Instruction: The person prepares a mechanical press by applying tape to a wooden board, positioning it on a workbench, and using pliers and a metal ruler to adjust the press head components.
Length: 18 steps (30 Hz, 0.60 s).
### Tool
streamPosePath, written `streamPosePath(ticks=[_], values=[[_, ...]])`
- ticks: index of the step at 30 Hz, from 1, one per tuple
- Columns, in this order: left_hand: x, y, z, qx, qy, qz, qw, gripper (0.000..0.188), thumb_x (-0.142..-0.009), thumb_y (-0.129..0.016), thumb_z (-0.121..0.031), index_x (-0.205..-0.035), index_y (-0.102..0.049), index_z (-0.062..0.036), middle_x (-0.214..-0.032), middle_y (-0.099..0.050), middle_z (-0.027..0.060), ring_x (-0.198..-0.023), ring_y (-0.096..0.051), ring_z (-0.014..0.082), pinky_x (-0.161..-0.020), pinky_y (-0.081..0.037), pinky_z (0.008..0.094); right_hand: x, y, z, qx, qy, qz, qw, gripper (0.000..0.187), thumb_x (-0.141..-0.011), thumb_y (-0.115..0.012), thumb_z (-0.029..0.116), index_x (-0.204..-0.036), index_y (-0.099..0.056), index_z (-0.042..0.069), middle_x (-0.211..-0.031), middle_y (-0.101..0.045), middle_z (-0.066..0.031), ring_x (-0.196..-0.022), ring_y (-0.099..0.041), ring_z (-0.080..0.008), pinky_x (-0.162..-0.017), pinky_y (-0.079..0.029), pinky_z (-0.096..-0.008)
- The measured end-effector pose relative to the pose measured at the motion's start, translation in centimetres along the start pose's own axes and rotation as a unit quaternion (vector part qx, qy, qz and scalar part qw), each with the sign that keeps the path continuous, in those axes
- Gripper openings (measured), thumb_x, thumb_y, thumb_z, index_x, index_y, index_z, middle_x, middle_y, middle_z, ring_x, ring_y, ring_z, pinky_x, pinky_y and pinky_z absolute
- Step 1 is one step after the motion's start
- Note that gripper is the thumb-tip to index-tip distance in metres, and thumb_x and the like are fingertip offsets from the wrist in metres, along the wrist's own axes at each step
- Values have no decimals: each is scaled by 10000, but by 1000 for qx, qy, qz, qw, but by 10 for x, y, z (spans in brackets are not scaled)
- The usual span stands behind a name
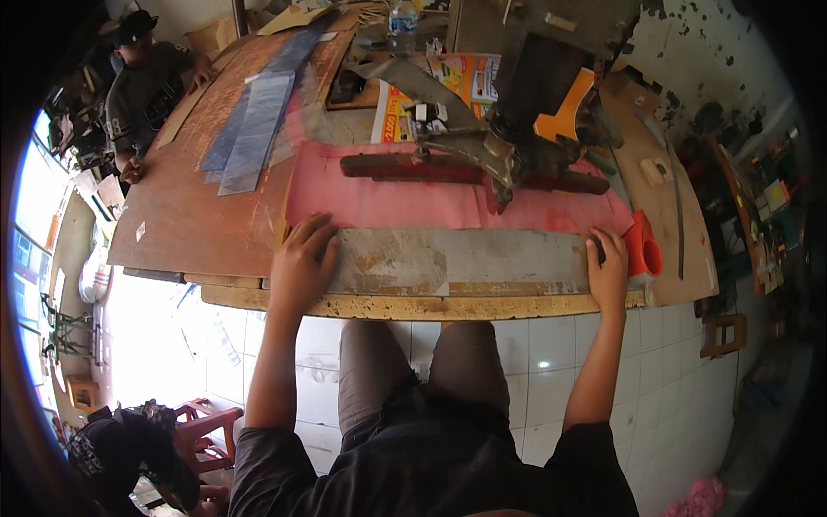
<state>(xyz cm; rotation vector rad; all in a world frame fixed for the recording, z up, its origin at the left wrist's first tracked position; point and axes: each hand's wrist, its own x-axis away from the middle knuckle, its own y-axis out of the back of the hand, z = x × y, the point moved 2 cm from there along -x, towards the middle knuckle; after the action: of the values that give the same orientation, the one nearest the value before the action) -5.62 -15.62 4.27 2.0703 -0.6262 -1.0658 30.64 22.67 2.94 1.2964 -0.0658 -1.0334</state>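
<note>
A long pink sheet lies across the worktable under a dark red bar fixed to a heavy metal machine. My left hand rests at the sheet's near left corner, fingertips on it and thumb apart. At the near right corner, my right hand touches the sheet with bent fingers, a gap showing between thumb and forefinger. Both hands are open and press from above. A worn grey plate spans the space between them. Just right of my right hand stands a red-orange tube-shaped piece.
Bluish clear strips lie on the brown board at left. Behind the machine are a printed colourful sheet and a water bottle. One person is at the far left, another lower left near a red stool.
</note>
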Motion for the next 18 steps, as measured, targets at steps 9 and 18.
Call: streamPosePath(ticks=[9,18], values=[[-58,50,23,39,-55,34,997,102,-929,-719,-72,-1024,-733,-39,-1053,-753,117,-965,-750,329,-854,-591,423,14,-3,11,19,-50,18,998,341,-1065,-627,185,-1357,-662,12,-1442,-605,-183,-1359,-557,-392,-1161,-427,-477],[-359,16,235,-164,-43,94,981,548,-1016,-700,-443,-1405,-647,-60,-1456,-579,259,-1315,-599,439,-1122,-487,494,7,-4,15,46,-87,97,990,508,-1098,-550,303,-1529,-516,36,-1599,-452,-214,-1496,-415,-419,-1239,-310,-522]])
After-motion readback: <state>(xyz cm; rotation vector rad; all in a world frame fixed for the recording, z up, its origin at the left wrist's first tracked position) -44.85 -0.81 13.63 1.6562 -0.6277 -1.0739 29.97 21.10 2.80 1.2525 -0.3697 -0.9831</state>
